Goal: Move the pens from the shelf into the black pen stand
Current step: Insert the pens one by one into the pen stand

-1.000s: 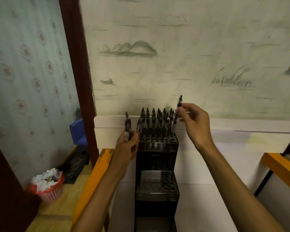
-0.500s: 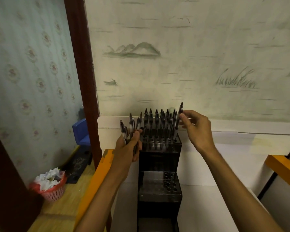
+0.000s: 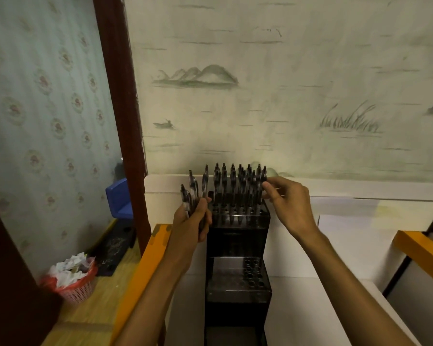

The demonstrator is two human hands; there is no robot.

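A black stepped pen stand [image 3: 238, 236] rises in the middle of the white shelf. Its top tier holds several dark pens [image 3: 233, 186] standing upright in holes. The lower tier [image 3: 238, 275] shows open holes with no pens in them. My left hand [image 3: 193, 221] grips a small bunch of pens [image 3: 191, 191] just left of the top tier. At the right end of the row, my right hand [image 3: 289, 203] pinches one pen [image 3: 263, 181] whose lower part sits among the standing pens.
A white shelf surface [image 3: 310, 308] with an orange edge [image 3: 145, 265] surrounds the stand, and a white ledge [image 3: 360, 188] runs along the wallpapered wall. On the floor to the left are a red waste basket [image 3: 73, 280] and a blue stool [image 3: 119, 198].
My right hand has lowered its pen from above the row down into the right end of the top tier. My left hand has shifted slightly with its bunch of pens.
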